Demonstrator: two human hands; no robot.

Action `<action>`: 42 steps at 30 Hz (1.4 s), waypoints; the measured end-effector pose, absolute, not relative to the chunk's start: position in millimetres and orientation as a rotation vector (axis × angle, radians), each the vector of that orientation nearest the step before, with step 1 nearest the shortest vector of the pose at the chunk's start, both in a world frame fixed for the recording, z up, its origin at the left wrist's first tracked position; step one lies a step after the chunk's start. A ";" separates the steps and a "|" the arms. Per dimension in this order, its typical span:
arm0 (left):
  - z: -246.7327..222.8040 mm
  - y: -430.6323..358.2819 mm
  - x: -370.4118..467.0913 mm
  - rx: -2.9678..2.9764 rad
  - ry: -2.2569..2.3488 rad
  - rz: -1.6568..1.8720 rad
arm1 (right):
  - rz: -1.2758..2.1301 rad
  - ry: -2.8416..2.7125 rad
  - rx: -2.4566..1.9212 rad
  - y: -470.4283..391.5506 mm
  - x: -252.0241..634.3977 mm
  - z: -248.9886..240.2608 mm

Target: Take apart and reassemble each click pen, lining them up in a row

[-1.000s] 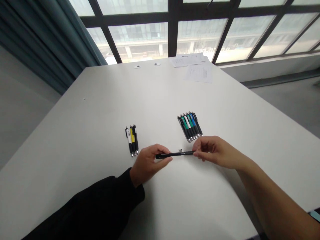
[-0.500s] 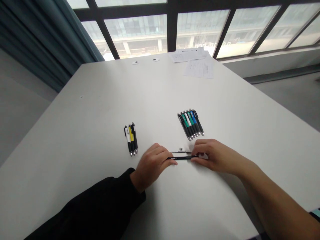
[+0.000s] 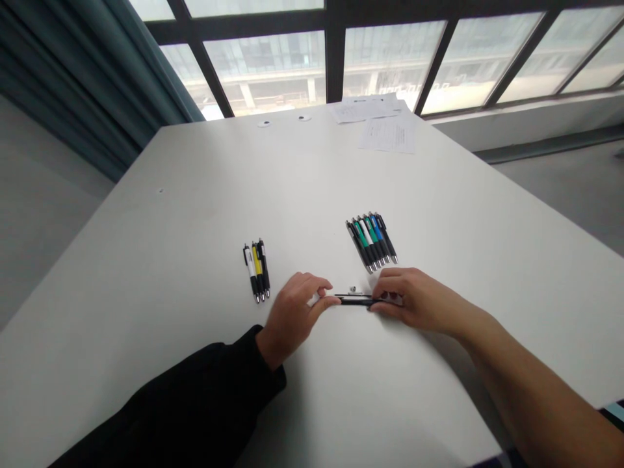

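Note:
Thumb and fingers of my right hand [image 3: 407,298] are closed on the right end of a black pen barrel [image 3: 357,301], which lies sideways low over the table. At its left end is my left hand [image 3: 298,313], the thumb touching the tip and the index finger lifted apart from it. A thin dark refill [image 3: 347,295] runs parallel just beyond the barrel, its right end reaching my right fingers. Small metallic parts [image 3: 353,288] lie behind it. Further back sits a row of several pens [image 3: 371,242], black, green, white and blue.
Left of centre, white, yellow and black pens [image 3: 257,270] lie side by side on the white table [image 3: 205,195]. Printed papers [image 3: 387,133] and two small round white pieces [image 3: 264,123] are near the far edge, by the window.
My left index finger has lifted off the barrel, opening the earlier pinch. The barrel and my right hand have shifted slightly away from me.

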State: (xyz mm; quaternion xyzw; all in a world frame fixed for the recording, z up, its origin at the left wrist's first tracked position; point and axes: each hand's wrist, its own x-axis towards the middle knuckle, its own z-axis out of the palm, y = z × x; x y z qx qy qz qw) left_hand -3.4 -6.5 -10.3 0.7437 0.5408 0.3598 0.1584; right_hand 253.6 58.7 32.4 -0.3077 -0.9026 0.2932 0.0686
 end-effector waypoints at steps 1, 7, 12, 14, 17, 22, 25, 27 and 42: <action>-9.0 -6.3 -3.4 2.043 1.582 1.043 | 0.882 -2.697 -0.913 59.2 254.6 32.2; -6.0 -1.3 -20.1 1.434 1.632 1.288 | 0.746 -2.301 -0.917 60.2 258.3 28.9; -10.3 6.9 -42.1 1.184 1.505 1.530 | 0.620 -1.827 -0.997 60.0 264.7 19.8; -10.5 9.8 -46.3 1.140 1.456 1.587 | 0.659 -1.641 -1.015 61.3 269.1 15.6; -8.1 10.4 -46.4 1.207 1.486 1.602 | 0.726 -1.649 -1.041 64.0 272.7 15.6; -2.7 2.6 -33.7 2.011 1.554 1.137 | 0.944 -2.376 -0.921 67.6 266.3 24.2; -3.3 -0.4 -26.7 2.359 1.359 0.848 | 0.965 -2.556 -0.869 69.5 262.9 22.8; -4.7 -0.8 -25.0 2.436 1.303 0.759 | 0.980 -2.568 -0.844 70.4 262.9 21.2; 12.1 -22.6 4.5 1.817 1.038 0.595 | 1.267 -2.159 -0.772 56.2 254.1 29.3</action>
